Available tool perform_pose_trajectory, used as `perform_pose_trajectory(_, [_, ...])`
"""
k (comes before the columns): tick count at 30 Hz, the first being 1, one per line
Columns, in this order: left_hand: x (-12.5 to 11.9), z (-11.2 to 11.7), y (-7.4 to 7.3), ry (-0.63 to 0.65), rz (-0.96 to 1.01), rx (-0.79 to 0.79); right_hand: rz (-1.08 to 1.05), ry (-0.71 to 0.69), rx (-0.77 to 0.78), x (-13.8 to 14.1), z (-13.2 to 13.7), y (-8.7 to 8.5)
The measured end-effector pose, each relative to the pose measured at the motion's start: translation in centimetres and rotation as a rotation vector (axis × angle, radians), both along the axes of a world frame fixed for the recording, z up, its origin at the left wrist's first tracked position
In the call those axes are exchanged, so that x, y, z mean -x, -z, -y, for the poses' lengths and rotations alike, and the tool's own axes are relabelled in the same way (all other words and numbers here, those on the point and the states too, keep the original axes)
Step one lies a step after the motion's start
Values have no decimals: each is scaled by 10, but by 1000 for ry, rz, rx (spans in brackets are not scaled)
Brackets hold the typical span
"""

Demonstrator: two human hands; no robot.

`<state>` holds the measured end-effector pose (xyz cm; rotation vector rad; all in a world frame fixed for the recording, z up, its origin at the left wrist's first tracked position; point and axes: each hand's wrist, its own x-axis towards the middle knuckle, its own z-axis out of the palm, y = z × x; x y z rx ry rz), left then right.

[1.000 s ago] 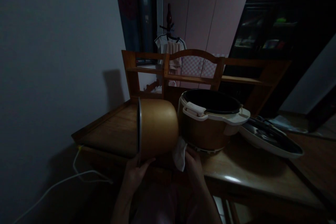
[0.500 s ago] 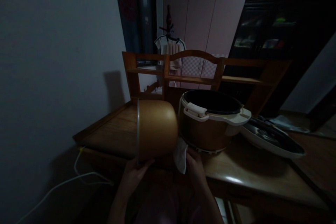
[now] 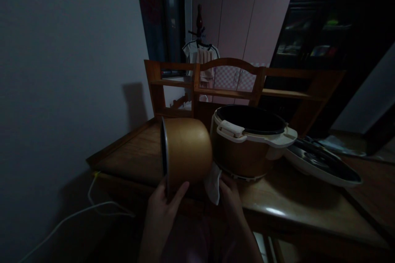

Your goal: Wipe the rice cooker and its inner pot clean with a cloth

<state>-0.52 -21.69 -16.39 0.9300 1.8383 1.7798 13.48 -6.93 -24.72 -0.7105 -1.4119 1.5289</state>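
Note:
A gold rice cooker inner pot (image 3: 188, 150) lies tipped on its side in the air, its rim facing left and its base facing right. My left hand (image 3: 165, 201) grips the lower rim, thumb on the gold outside and fingers hidden past the edge. In my right hand (image 3: 227, 191) is a white cloth (image 3: 212, 185), pinched and held against or close to the lower part of the pot's base. Just right of the pot stands the rice cooker body (image 3: 242, 156), lidless at the top, with a white handle and a dark inside.
The wooden desk (image 3: 286, 201) has a shelf rail (image 3: 228, 92) along its back. A white-rimmed lid (image 3: 322, 162) rests on the right. A wall (image 3: 77, 70) closes off the left, where a white cable (image 3: 70, 218) hangs below the desk.
The pot has turned slightly, so a strip of its dark inside now shows at the left. My left hand has shifted right, its thumb further onto the pot. The right hand is nearly unchanged.

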Motion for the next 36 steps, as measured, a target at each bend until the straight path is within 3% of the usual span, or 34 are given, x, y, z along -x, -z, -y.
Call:
perform_pose_trajectory(11, [-21,1,6,-109,61,-22,12,8,-44,0,1,-1])
perform_pose_trajectory(17, [-26,-5,7,-214,-41,35,24,40,-43,0,4,-4])
perform_pose_trajectory(21, [-32,-6,22,-226,-41,30,14,64,-41,1,5,-4])
perform_pose_trajectory(29, [-25,-22,71,-287,-136,-93,8,43,-19,2,2,-2])
perform_pose_trajectory(36, [3,-26,87,-249,-282,-91,7,36,-23,1,2,-4])
